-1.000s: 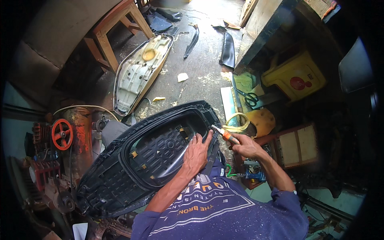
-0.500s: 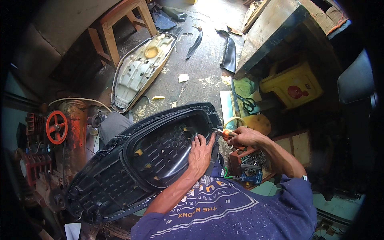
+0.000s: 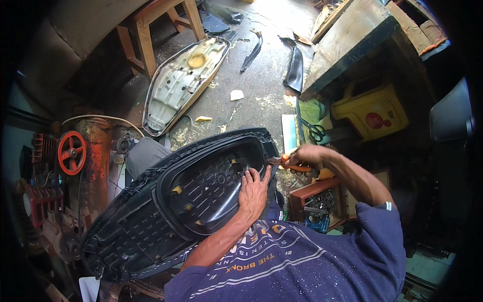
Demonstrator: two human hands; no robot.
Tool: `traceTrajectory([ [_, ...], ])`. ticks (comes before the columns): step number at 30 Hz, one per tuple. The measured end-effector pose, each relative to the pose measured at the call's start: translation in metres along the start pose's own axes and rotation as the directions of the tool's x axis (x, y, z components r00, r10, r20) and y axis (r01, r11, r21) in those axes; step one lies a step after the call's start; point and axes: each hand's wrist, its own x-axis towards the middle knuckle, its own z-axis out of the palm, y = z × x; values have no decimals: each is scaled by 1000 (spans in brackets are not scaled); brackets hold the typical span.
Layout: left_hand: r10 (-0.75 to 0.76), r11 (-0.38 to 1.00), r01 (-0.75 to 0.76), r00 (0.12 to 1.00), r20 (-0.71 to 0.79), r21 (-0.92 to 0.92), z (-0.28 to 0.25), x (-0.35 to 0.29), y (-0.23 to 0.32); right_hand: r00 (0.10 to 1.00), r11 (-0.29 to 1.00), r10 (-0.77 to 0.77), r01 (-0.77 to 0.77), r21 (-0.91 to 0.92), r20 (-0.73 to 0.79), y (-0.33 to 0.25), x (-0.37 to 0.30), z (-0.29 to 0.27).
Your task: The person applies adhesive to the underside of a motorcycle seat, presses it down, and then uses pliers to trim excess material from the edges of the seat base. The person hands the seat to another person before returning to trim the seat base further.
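Note:
A large black motorcycle seat base (image 3: 166, 211) lies upside down across my lap, its ribbed underside facing up. My left hand (image 3: 253, 190) presses flat on its inner edge near the right end, fingers spread. My right hand (image 3: 308, 157) grips an orange-handled tool (image 3: 291, 165), whose metal tip touches the seat's rim just right of my left hand. Exactly what the tip does there is too small to tell.
A bare cream seat pan (image 3: 181, 80) lies on the concrete floor ahead, by a wooden stool (image 3: 146, 40). A compressor with a red wheel (image 3: 71, 152) stands left. Scissors (image 3: 316, 132), a yellow container (image 3: 375, 113) and a box of small parts (image 3: 322, 204) crowd the right.
The view has shifted a little. My right hand has drawn the orange-handled tool closer to the seat rim, and my left hand has slid slightly along the edge.

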Motion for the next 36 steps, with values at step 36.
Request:
traceTrajectory([
  [36, 76, 905, -14, 989, 128, -424, -44, 36, -45, 147, 661, -701, 500, -560, -698, 113, 83, 179],
])
